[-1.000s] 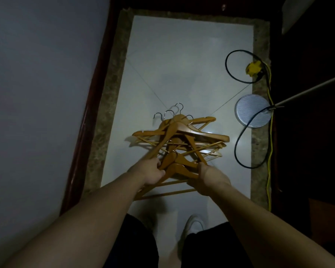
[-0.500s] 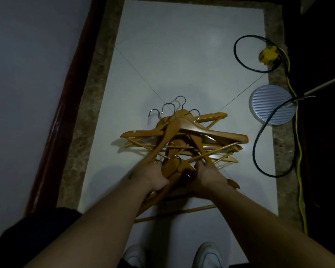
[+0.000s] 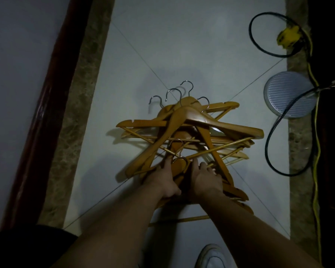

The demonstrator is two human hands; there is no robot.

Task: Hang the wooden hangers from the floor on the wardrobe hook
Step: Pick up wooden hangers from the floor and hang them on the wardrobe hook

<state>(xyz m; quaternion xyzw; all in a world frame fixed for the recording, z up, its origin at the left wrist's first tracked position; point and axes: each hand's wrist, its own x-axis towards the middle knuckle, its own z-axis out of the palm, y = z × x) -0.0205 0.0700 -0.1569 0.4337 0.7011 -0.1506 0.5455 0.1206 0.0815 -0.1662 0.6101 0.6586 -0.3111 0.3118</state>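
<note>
Both hands pushed further into the hangers (image 3: pixel 190 132), smooth wood with metal hooks, heaped on the floor (image 3: pixel 182 45); left hand (image 3: pixel 162 180) and right hand (image 3: pixel 205 178) curl around the near ones.

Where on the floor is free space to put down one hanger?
Bare white tile lies beyond the pile of wooden hangers, and more left of it toward the mottled stone border. The right side is crowded: round ribbed disc, black cable, yellow plug.

Tangled wooden hangers (image 3: pixel 190 130), heaped on floor
</note>
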